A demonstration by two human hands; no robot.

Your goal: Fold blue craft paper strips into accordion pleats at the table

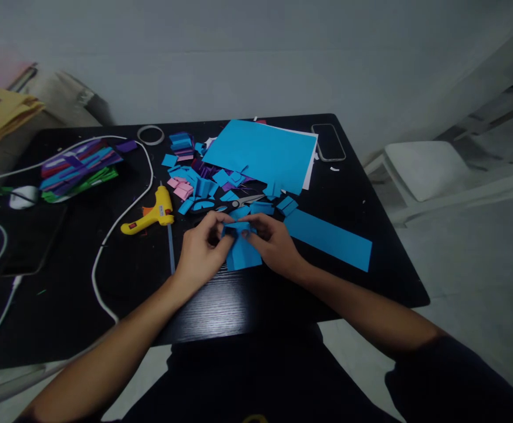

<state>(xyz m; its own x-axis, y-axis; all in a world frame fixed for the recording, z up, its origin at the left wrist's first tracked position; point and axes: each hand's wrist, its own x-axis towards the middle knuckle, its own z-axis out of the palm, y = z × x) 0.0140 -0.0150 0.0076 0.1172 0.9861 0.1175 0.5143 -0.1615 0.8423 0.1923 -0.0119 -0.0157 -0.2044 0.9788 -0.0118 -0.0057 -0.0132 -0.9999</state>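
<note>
A small piece of blue paper is held over the black table, its top edge bent over. My left hand pinches that top edge from the left. On the right side, my right hand pinches the same piece with fingers curled. Just behind the hands lie black scissors among several folded blue, pink and purple paper bits. A long blue paper strip lies right of my right hand.
A big blue sheet lies at the back, a phone beside it. A yellow glue gun with a white cord, a tape ring and a stack of coloured paper strips sit left. White chair at right.
</note>
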